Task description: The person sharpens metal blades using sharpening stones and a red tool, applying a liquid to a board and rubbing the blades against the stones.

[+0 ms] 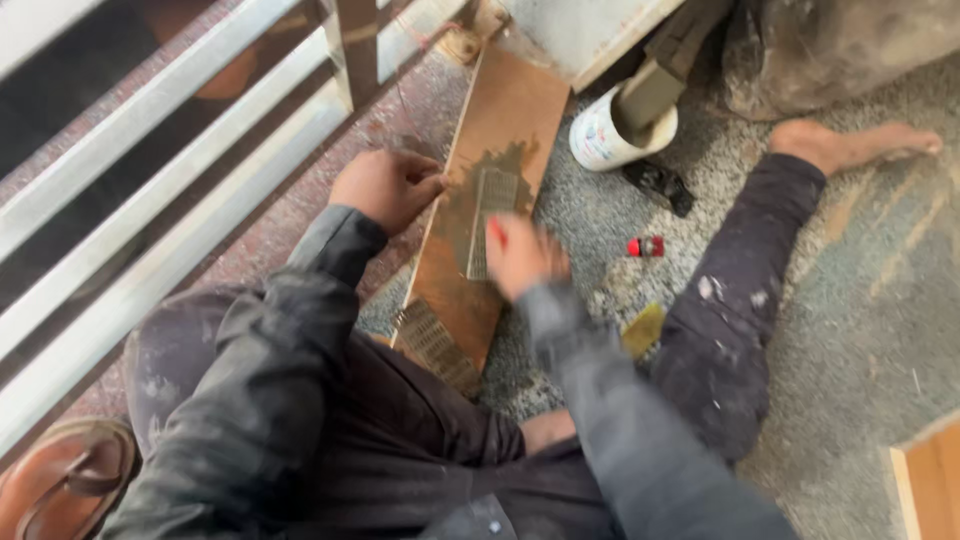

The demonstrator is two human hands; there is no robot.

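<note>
Seated on the floor, legs spread, dark trousers and sleeves filling the lower centre of frame. Long brown plank running from lower centre, betw. the knees, up to upper centre; long axis slightly tilted right, far end near a metal railing. Notched comb-like tool lying lengthwise on a dark wet smear at mid-plank; second ridged piece at near end. Right hand blurred, just right of the tool, touching it w/ something red at the fingers; how far open, cannot tell. Left hand curled narrow, gripping plank's left edge, level w/ the tool. Further right: small red object, white tub, bare foot.
</note>
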